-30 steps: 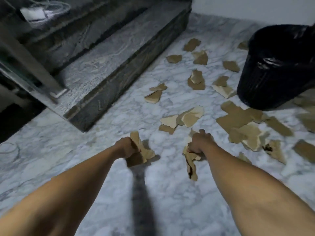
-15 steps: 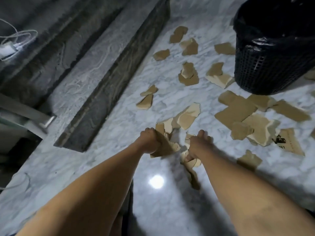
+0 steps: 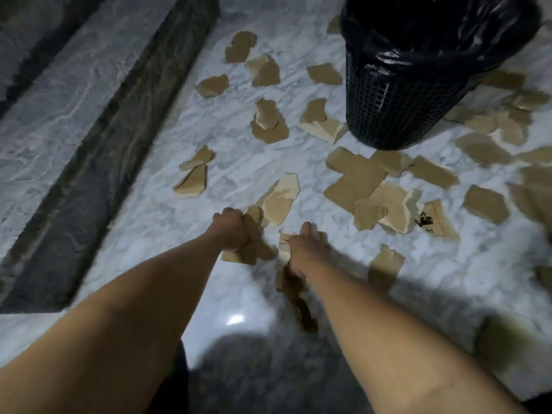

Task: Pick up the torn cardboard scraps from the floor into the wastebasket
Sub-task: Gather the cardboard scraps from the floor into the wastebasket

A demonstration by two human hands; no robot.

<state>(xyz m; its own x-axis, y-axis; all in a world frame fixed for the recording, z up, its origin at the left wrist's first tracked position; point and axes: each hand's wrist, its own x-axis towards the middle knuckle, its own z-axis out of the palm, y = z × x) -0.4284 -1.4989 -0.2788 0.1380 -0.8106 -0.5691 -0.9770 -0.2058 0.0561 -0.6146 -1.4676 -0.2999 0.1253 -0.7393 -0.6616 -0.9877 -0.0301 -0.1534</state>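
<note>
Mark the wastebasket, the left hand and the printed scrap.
wastebasket (image 3: 397,115), head view, on its mesh wall.
left hand (image 3: 231,233), head view, back of the fist.
printed scrap (image 3: 441,218), head view, bare cardboard beside the print.

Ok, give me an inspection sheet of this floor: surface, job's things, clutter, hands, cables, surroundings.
Surface: white marble floor, glossy, one light glare.
Job's things: many cardboard scraps scattered on the floor; black mesh wastebasket with black liner, upright, upper right.
Clutter: nothing seen.
Hands: left hand grips a bunch of scraps; right hand grips scraps too, one hanging below it.
Cables: nothing seen.
Surroundings: dark stone step along the left.
</note>
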